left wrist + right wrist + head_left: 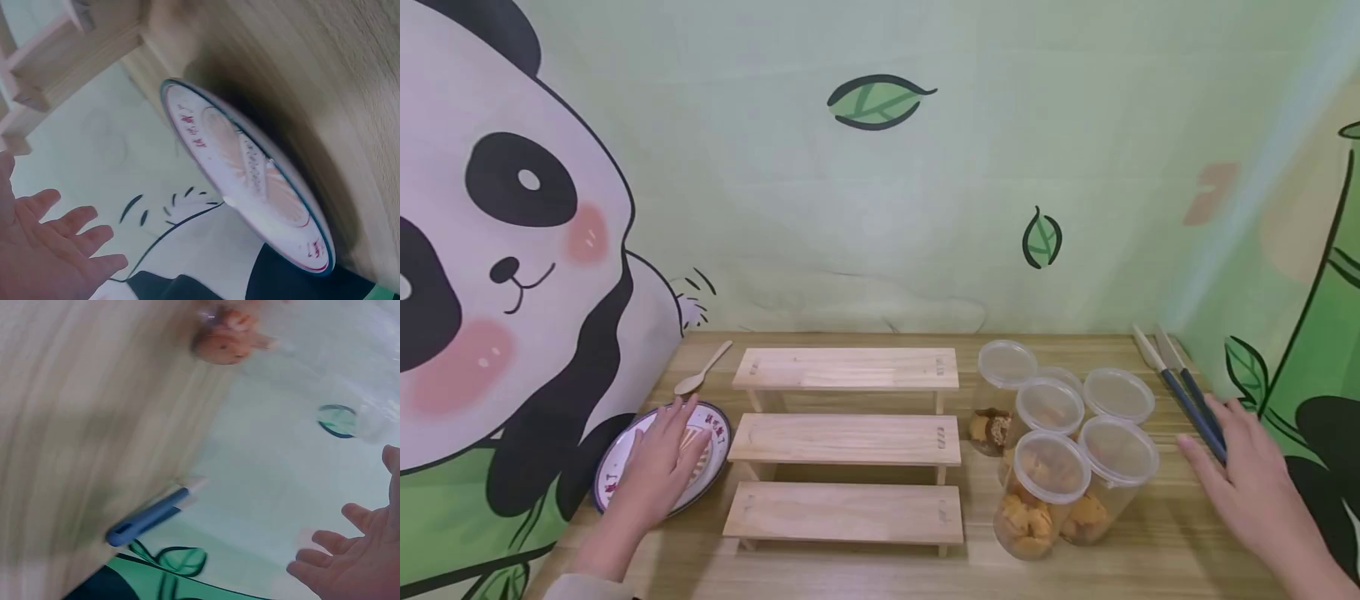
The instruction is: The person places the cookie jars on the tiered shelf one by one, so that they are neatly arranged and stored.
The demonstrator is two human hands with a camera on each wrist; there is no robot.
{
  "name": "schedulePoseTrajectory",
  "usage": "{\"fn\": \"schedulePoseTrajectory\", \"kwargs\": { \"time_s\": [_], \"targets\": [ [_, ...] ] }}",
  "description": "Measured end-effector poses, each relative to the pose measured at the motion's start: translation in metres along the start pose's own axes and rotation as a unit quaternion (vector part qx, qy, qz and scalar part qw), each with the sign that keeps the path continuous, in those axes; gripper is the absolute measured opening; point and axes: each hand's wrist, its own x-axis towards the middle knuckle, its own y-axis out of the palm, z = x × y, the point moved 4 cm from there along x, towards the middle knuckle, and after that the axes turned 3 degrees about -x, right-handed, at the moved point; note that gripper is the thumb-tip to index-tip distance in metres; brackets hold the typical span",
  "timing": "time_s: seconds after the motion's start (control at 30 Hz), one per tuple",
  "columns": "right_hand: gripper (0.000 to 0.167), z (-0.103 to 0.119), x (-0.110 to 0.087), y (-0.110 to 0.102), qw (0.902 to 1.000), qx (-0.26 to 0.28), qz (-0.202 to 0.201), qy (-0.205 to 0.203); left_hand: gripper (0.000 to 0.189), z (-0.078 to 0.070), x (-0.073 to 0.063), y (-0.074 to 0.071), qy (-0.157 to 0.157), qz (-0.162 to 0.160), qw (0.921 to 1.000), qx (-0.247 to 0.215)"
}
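Observation:
A round white plate (718, 425) with a dark blue rim and red characters lies at the left of the table, a printed pattern at its middle. Over it hovers my left hand (658, 467), fingers extended; the left wrist view shows a gap between this hand (53, 244) and the plate (199, 115). At the right edge lie two long blue-handled utensils (1193, 410) with pale tips, side by side; their exact kind is unclear. My right hand (1262, 487) is beside their handles with fingers spread. In the right wrist view it appears apart from them, holding nothing.
A small pale spoon (696, 382) lies behind the plate. Three low wooden stands form rows: back (850, 368), middle (850, 439), front (846, 512). Several clear lidded jars (1051, 471) with orange-brown pieces stand right of them. A panda-printed backdrop (880, 200) encloses the table.

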Motion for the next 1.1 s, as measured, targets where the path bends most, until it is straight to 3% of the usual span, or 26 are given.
{"fn": "schedulePoseTrajectory", "kwargs": {
  "time_s": [0.17, 0.3, 0.6, 0.8, 1.1],
  "targets": [
    [0.069, 0.013, -0.009, -0.013, 0.9997, 0.018, -0.009, -0.013, 0.058, -0.016, -0.015, -0.011, 0.019, -0.035, 0.9991, -0.016],
    [0.07, 0.025, -0.019, -0.014, 0.9993, 0.032, 0.01, -0.014, 0.054, -0.027, -0.029, -0.012, 0.019, -0.038, 0.9987, -0.028],
    [0.078, 0.05, -0.036, 0.004, 0.9945, 0.085, 0.06, 0.01, 0.054, -0.029, -0.051, 0.007, -0.028, 0.013, 0.9944, -0.101],
    [0.09, 0.059, -0.038, 0.017, 0.9914, 0.116, 0.059, 0.017, 0.055, -0.025, -0.057, 0.028, -0.043, 0.044, 0.9883, -0.14],
    [0.099, 0.067, -0.04, 0.025, 0.9846, 0.139, 0.073, 0.076, 0.064, -0.017, -0.062, 0.058, -0.099, 0.105, 0.9718, -0.187]
  ]
}}
